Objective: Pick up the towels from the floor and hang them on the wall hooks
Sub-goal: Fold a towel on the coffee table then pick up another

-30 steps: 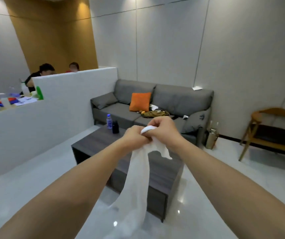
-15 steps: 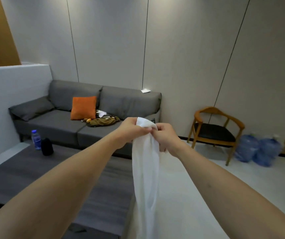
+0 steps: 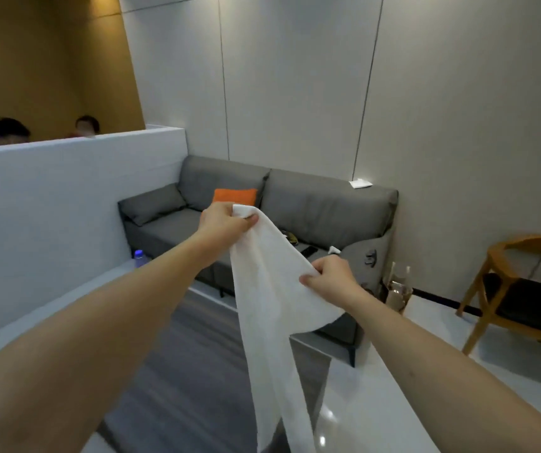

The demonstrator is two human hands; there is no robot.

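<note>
A white towel (image 3: 269, 305) hangs in front of me, held up by both hands. My left hand (image 3: 225, 223) pinches its top corner, raised in front of the sofa. Lower and to the right, my right hand (image 3: 329, 277) grips the towel's upper edge. The cloth stretches between the two hands and its long tail drops past the bottom of the view. No wall hooks show on the grey wall panels.
A grey sofa (image 3: 328, 210) with an orange cushion (image 3: 234, 195) stands against the wall. A dark low table (image 3: 180, 371) lies below my arms. A white partition (image 3: 66, 207) is at left, with people behind it. A wooden chair (image 3: 520, 289) stands at right.
My hands have drawn apart along the towel's edge, the left rising and the right dropping. The view has swung back to the left, bringing the partition in again.
</note>
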